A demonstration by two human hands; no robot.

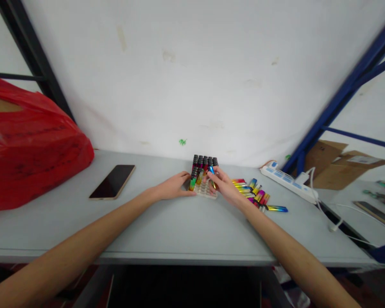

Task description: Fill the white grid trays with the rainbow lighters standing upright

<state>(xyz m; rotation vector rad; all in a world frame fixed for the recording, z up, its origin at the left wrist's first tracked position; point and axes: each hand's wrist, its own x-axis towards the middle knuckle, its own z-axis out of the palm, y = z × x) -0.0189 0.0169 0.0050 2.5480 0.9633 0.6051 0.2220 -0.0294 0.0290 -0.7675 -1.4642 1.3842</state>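
A white tray (208, 192) with small slots stands near the wall, its back rows filled with upright black-topped lighters (205, 161). A green-gold lighter (192, 184) stands at its front left. My left hand (175, 186) rests at the tray's left side, thumb and fingers apart around its edge. In my right hand (223, 183) a shiny blue lighter (212, 176) is pinched, tilted above the tray's open slots. Just right of that hand lies a loose pile of metallic coloured lighters (253, 190).
A dark-screened phone (113, 182) lies on the grey table (179, 231) at left, near a red plastic bag (35, 145). On the right are a white power strip (288, 183) with a cable, a blue metal frame (332, 100) and a cardboard box (330, 171).
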